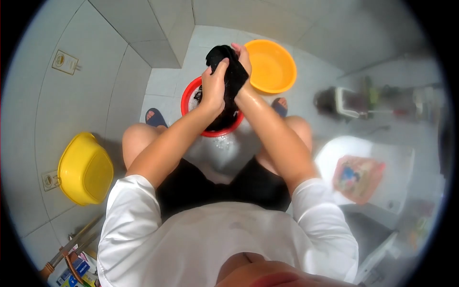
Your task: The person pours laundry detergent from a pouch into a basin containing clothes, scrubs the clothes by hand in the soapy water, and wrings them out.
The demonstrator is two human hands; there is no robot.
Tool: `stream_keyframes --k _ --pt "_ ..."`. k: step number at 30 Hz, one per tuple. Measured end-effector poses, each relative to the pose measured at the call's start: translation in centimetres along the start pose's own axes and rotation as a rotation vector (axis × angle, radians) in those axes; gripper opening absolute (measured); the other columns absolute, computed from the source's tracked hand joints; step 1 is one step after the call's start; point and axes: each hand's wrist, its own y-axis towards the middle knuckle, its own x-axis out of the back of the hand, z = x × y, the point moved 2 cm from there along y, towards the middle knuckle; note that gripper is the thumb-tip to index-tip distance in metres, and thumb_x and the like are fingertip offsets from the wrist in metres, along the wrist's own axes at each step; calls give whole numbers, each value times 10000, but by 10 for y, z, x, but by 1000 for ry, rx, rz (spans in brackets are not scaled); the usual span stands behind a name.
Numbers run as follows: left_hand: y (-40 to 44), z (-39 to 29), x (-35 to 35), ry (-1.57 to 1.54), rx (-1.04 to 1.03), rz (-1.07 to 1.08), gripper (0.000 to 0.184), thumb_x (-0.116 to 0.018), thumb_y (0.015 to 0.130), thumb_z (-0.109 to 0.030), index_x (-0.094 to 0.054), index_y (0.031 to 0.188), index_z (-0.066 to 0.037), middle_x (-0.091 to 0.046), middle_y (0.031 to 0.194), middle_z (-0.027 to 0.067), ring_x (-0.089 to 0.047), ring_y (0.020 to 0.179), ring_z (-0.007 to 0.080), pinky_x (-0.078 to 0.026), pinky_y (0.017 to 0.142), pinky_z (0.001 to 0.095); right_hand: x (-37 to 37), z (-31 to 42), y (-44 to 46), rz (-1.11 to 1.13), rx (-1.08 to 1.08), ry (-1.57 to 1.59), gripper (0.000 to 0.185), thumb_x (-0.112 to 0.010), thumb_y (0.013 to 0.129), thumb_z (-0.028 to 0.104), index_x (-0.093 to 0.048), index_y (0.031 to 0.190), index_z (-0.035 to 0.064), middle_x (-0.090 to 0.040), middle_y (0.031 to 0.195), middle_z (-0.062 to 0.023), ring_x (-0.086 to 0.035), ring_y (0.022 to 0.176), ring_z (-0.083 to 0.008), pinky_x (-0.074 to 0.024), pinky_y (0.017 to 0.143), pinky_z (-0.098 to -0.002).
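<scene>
A wet-looking black cloth (233, 76) is bunched up between my two hands, above the red basin (185, 98). My left hand (215, 88) is closed around its near left side, thumb on top. On the far right side, my right hand (243, 58) grips the cloth; some of its fingers are hidden behind the fabric. Inside the red basin lies more dark fabric (222, 119) in sudsy water, partly covered by my hands and forearms. I cannot tell whether the held cloth joins the fabric below.
An orange-yellow basin (270, 67) stands on the tiled floor beside the red one. A yellow basin (88, 170) hangs on the left wall. To the right are a white surface with a pink package (358, 177) and blurred items. Suds wet the floor near my feet.
</scene>
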Motion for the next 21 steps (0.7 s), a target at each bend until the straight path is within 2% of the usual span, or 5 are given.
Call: stream_keyframes --k 4,6,10,12,21 --pt "17 -16 7 147 -16 -40 321 -715 942 -312 -665 1035 -9 -686 938 62 -631 809 159 -516 739 315 -28 44 -73 -24 -423 527 574 -377 1102 423 -408 1499 9 -539 1445 -119 -535 1304 -222 -394 1130 -366" --pt "40 -23 23 307 -332 61 293 -694 948 -339 -661 1009 -55 -658 835 47 -612 704 171 -512 661 339 -43 31 -88 -118 -404 125 709 -326 1099 544 -410 1532 -11 -476 1535 -141 -434 1414 -233 -305 1191 -349" --pt "32 -6 20 -31 107 -45 420 -717 946 -345 -652 1244 -56 -702 1107 73 -673 976 225 -544 879 402 -36 34 -62 23 -435 502 570 -373 1097 488 -600 1349 30 -655 1296 -123 -613 1209 -221 -450 1065 -340" --pt "19 0 8 -137 8 41 459 -618 990 -425 -668 1248 -48 -703 1245 104 -669 1142 237 -508 1030 388 -25 19 -31 46 -496 823 444 -414 1100 438 -686 1181 97 -732 1094 -73 -696 1041 -226 -539 971 -360" --pt "50 -7 45 -531 458 531 442 -405 979 -200 -624 1257 66 -678 1288 218 -654 1186 350 -475 1115 465 -22 52 -65 -49 -327 647 571 -378 1113 486 -580 1382 24 -634 1316 -59 -592 1195 -156 -435 1072 -296"
